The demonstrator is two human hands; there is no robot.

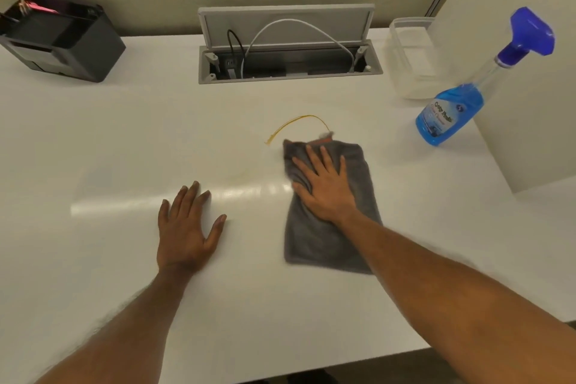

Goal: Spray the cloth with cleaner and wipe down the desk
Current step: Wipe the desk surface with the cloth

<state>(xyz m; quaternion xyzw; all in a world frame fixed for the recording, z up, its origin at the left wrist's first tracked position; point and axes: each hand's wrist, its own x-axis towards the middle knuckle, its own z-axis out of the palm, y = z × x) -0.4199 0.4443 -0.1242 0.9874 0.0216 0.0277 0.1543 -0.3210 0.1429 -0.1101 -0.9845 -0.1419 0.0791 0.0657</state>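
A folded grey cloth [314, 240] lies on the white desk [124, 140], right of centre. My right hand [324, 187] presses flat on its upper half, fingers spread and straight. My left hand [187, 231] rests flat on the bare desk to the cloth's left, fingers straight. A thin yellow streak [296, 123] curves on the desk just beyond the cloth's far edge. The spray bottle [452, 112] of blue cleaner, with a blue trigger head, stands at the right, apart from both hands.
An open cable hatch [286, 72] with black and white cables sits at the back centre. A black organiser box [62, 40] stands at the back left. A clear plastic container [411, 56] stands behind the bottle. A white partition [530, 103] closes off the right side.
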